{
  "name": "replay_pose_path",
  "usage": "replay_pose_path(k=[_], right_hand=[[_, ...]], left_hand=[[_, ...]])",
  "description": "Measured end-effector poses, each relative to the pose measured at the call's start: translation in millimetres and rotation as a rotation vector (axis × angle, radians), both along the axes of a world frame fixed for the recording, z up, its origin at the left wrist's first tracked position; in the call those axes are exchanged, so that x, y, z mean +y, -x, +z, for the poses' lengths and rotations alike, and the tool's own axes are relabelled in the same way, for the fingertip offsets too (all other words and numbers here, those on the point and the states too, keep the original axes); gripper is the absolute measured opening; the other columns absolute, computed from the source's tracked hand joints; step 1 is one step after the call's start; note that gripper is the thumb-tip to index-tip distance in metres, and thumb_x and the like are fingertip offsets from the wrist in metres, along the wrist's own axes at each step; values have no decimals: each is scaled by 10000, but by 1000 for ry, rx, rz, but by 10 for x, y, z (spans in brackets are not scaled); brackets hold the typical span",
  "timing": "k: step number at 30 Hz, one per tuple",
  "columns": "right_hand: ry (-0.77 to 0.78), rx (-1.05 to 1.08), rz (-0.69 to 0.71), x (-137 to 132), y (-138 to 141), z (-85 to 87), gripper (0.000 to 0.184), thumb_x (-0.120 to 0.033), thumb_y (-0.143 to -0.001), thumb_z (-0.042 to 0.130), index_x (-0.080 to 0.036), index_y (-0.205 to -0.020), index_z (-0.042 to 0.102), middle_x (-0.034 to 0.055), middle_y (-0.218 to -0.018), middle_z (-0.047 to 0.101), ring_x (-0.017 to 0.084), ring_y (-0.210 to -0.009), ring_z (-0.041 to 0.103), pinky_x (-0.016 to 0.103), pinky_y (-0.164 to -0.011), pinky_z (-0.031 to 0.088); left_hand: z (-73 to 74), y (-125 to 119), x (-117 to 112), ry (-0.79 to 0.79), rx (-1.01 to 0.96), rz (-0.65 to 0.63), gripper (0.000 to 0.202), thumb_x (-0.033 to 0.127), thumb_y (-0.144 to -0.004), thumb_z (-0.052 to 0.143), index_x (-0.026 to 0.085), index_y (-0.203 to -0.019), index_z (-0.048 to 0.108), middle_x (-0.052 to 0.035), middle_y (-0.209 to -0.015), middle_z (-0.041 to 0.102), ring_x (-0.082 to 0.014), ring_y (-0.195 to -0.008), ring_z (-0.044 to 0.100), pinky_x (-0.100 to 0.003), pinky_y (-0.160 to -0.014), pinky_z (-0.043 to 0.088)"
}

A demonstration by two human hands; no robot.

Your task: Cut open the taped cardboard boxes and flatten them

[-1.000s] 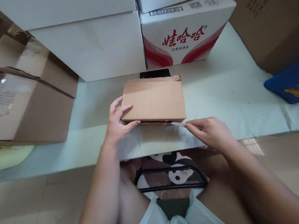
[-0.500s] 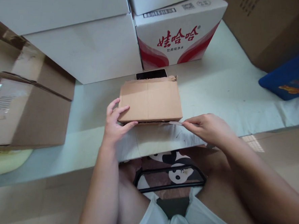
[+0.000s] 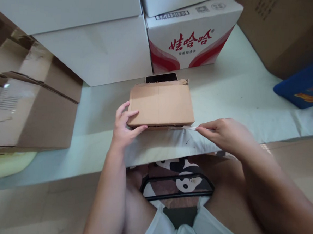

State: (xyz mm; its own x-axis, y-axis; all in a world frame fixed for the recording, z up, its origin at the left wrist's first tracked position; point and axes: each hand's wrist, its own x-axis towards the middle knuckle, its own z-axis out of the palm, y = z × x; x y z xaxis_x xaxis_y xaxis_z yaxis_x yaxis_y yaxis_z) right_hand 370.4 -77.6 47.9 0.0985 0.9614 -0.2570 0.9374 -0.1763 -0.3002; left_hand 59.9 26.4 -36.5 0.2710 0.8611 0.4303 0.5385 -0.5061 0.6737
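A small brown cardboard box (image 3: 161, 103) lies flat on the pale table (image 3: 242, 94) in front of me. My left hand (image 3: 124, 127) grips its near left corner, thumb below and fingers on top. My right hand (image 3: 224, 133) is closed in a pinch on a thin pale blade-like strip (image 3: 189, 127) that points at the box's near right corner and touches its lower edge. A dark phone (image 3: 161, 77) peeks out behind the box's far edge.
Large white cartons (image 3: 97, 46) and a white carton with red print (image 3: 190, 38) stand behind the box. An open brown carton (image 3: 32, 99) sits left, a blue object (image 3: 304, 87) and brown carton (image 3: 283, 29) right. A stool with panda fabric (image 3: 179, 182) is below.
The camera view shifted slightly. Both hands keep their hold; the strip's tip stays at the box's near right corner.
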Motion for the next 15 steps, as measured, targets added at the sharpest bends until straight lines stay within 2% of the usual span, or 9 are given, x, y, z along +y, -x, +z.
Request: replay_pose_path(k=[4, 7, 10, 12, 15], right_hand=[[-46, -121, 41, -23, 156, 11, 475, -566, -909, 440, -278, -725, 770, 61, -632, 703, 181, -531, 545, 284, -487, 235], [-9, -86, 45, -17, 161, 14, 464, -565, -909, 440, -288, -760, 780, 63, -695, 733, 197, -578, 585, 287, -497, 267], [62, 14, -17, -27, -21, 6, 413, -556, -892, 467, -322, -849, 804, 42, -727, 750, 214, -632, 626, 292, -527, 348], [97, -30, -80, -38, -179, -15, 396, -576, -860, 505, -328, -869, 813, 50, -738, 753, 232, -641, 631, 303, -524, 357], [148, -81, -102, -46, -348, -62, 380, -572, -827, 541, -309, -838, 816, 67, -781, 762, 256, -670, 632, 318, -534, 372]], left_hand=[[-21, -17, -5, -25, -3, -6, 593, 656, -682, 745, 245, -1085, 600, -135, -1446, 429, -333, -1383, 448, -569, -1097, 421], [-29, -19, -6, -40, 1, 2, 593, 659, -677, 746, 244, -1074, 599, -140, -1438, 434, -332, -1371, 461, -559, -1086, 433], [-31, -10, -5, -34, 3, -3, 598, 663, -672, 747, 240, -1071, 604, -143, -1441, 436, -333, -1367, 469, -548, -1068, 454], [-30, 4, -1, -36, -9, -7, 596, 652, -674, 754, 242, -1080, 607, -144, -1444, 436, -329, -1370, 470, -536, -1068, 459], [-27, 42, 5, -29, -41, 9, 599, 628, -666, 775, 243, -1094, 611, -148, -1445, 444, -323, -1380, 466, -512, -1086, 451]])
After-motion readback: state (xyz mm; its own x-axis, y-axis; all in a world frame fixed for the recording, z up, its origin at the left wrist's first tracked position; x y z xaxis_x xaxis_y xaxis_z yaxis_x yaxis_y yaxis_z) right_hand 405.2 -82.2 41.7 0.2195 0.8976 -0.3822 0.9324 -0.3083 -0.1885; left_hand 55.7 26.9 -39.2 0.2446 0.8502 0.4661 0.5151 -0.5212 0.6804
